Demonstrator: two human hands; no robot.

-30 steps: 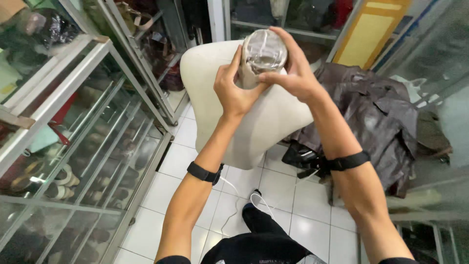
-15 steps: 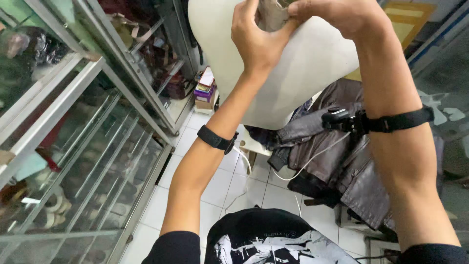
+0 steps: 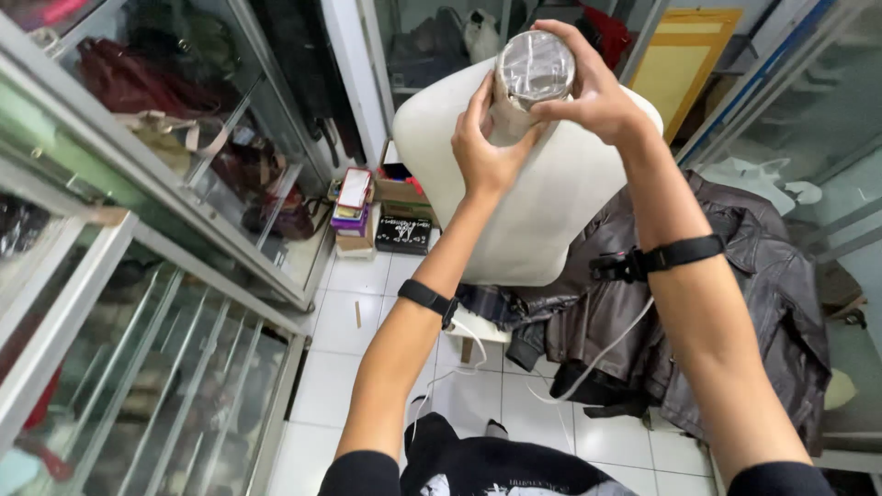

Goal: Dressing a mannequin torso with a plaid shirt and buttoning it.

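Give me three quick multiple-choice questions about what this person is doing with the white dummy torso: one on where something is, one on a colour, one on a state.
1. Where does the dark leather jacket lie?
A. right of and behind the mannequin torso
B. inside the glass cabinet
C. over the torso's shoulders

2. What colour are the wrist bands?
A. white
B. black
C. yellow

3. What do the hands hold?
A. nothing
B. a shoe
C. the shiny neck cap, gripped by left hand and right hand

Answers: 1 A, it lies heaped beside the torso. 2 B, both straps are black. 3 C, fingers wrap the cap.
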